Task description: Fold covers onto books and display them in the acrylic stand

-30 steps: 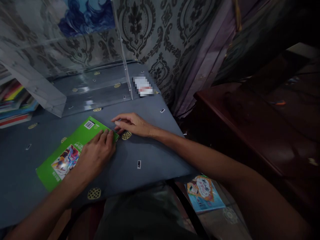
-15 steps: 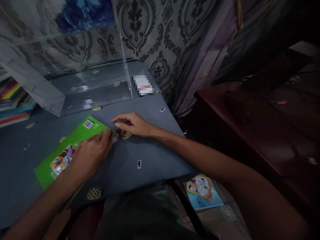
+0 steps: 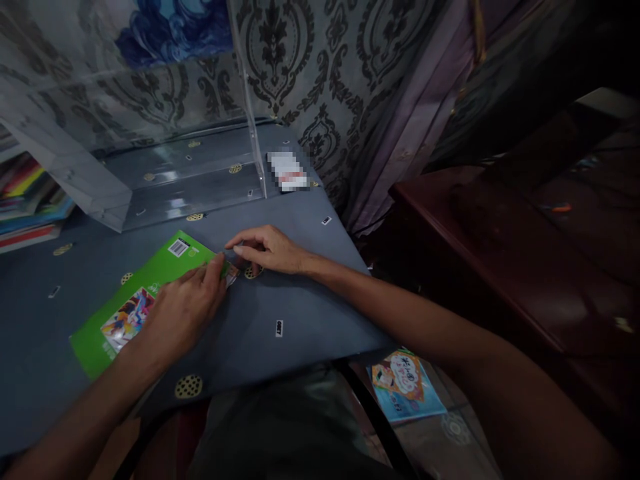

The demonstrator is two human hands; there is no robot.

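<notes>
A green book (image 3: 165,260) lies slantwise on the blue-grey cloth-covered table (image 3: 310,280), its back cover up with a barcode and a colourful picture panel. Across its lower right side lies my left hand (image 3: 187,310), fingers together and pressing the right corner. A small coloured bit of page edge peeks out past those fingertips. Just beyond that corner is my right hand (image 3: 267,250), its index finger and thumb bent close together in a pinch. What sits between them is too dim and small to make out.
A clear acrylic stand (image 3: 257,153) rises at the back, near a blurred white card-like item (image 3: 287,172). Stacked books (image 3: 35,200) are at the left. A blue and orange booklet (image 3: 405,387) lies below the table edge; a dark red wooden table (image 3: 480,253) stands right.
My left fingertips have shifted slightly at the book's corner, and my right fingers have moved a little. The book stays in place.
</notes>
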